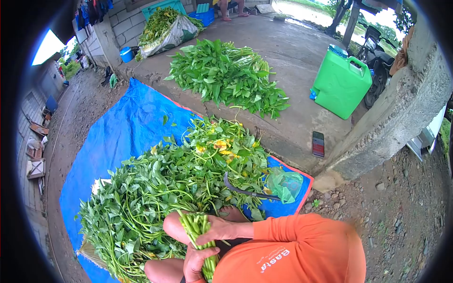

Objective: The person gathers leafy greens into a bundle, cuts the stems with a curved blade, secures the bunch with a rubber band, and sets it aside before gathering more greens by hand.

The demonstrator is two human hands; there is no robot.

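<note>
Both my hands are wrapped round a bunch of green stems, held upright over my lap between my bare knees. My right hand grips it higher up, and my left hand closes round it lower down. The lower end of the bunch is partly hidden by my left hand and the orange shirt. Just beyond my knees lies a big heap of leafy green vines, with some yellow leaves on its far part. A curved sickle with a dark blade rests at the heap's right edge.
A blue tarp lies under the heap, with a green plastic bag on its right corner. Stacked leafy bundles, a phone and a green jerrycan are on the concrete slab. A concrete post rises at right. Another person's legs show behind.
</note>
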